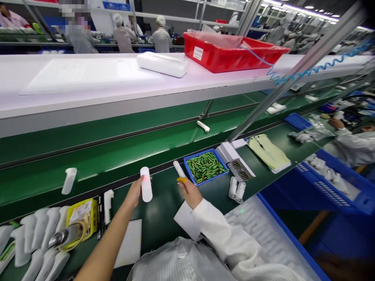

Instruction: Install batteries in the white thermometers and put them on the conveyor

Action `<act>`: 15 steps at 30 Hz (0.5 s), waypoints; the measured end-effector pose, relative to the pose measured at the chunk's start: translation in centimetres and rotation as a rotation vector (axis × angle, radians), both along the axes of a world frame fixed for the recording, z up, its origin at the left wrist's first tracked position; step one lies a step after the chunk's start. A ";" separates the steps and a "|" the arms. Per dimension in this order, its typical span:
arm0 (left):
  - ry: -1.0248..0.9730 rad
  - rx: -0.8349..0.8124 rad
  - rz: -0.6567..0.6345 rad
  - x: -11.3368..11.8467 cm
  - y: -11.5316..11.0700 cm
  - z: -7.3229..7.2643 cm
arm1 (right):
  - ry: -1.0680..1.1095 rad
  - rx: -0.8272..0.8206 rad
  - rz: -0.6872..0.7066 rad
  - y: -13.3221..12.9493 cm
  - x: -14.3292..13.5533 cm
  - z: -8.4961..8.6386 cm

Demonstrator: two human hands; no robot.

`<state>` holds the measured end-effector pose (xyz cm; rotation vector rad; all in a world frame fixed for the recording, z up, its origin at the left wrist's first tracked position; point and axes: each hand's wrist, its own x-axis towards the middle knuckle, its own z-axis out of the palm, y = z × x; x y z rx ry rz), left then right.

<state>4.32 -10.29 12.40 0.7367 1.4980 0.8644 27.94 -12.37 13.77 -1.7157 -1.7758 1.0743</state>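
Note:
My left hand (135, 192) grips a white oblong device (146, 184) with a red glow near its upper part, held over the green bench (164, 203). To its right, my right hand (190, 191) pinches a small yellow-orange item (182, 180), whose exact nature is unclear. Just behind those fingers lies a slim white part (179, 170). A blue tray (224, 165) full of green batteries (205, 166) stands beside it. Two white cylindrical parts (236, 190) lie in front of the tray at the right.
Several white handles (38, 230) and a yellow bin (93, 218) stand at the left. A conveyor (164, 146) carries white parts behind the bench. Above it runs a shelf with a red crate (216, 58). A slanted metal post (263, 97) rises at right, near a co-worker's sleeve (351, 138).

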 end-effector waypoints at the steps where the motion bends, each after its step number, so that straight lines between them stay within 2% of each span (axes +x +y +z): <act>1: 0.080 -0.028 -0.008 -0.7 1.5 -1.4 | -0.085 0.004 -0.061 1.6 1.9 -1.0; 3: 0.267 -0.044 -0.007 -2.2 4.6 -3.9 | -0.237 -0.010 -0.154 4.5 5.4 -2.9; 5: 0.441 -0.027 -0.006 -3.3 7.5 -5.8 | -0.348 -0.034 -0.197 6.9 7.8 -4.6; 9: 0.689 0.019 -0.046 -4.6 11.8 -7.9 | -0.444 -0.080 -0.177 9.7 8.5 -7.6; 12: 0.796 0.088 -0.080 -4.3 13.2 -8.6 | -0.445 -0.113 -0.170 10.4 7.7 -9.2; 15: 0.832 0.213 -0.160 -1.4 12.8 -9.0 | -0.414 -0.122 -0.204 10.3 7.4 -10.1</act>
